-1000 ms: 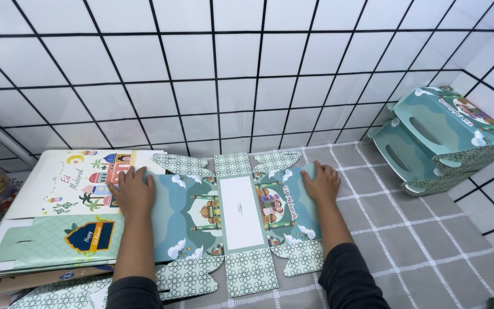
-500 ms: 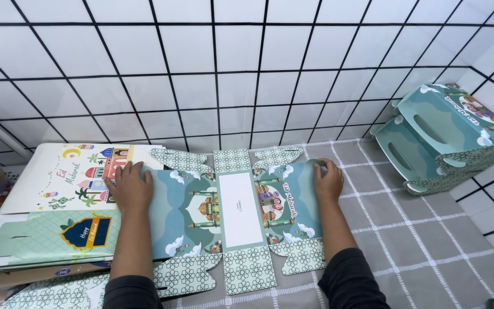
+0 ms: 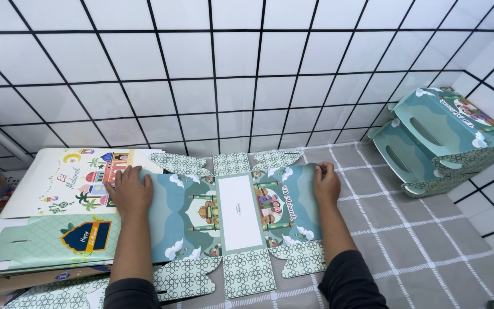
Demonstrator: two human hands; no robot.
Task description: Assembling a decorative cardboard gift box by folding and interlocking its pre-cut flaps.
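Flat, then: the unfolded teal carton blank [image 3: 230, 220] lies printed side up on the grey checked worktop [image 3: 430, 240], its long axis running across you, from one hand to the other.

Your left hand [image 3: 130, 191] rests palm down on the blank's left end, fingers spread and loosely curled over the far corner; pressing, not pinching, as far as can be told. That end overlaps the stack of flat printed cards [image 3: 52, 217] just to the outside of that hand.

Your right hand [image 3: 327, 183] sits palm down on the opposite end, fingertips at the far edge, also not closed around anything.

So the blank spans between your hands and each is equally near its own end. The white centre panel [image 3: 238, 212] lies midway between them; patterned flaps [image 3: 247, 272] stick out on the near side, toward your forearms, and on the far side toward the tiled wall [image 3: 247, 68].

Well beyond your right hand, an assembled teal box [image 3: 441, 140] stands tilted in the corner, untouched.
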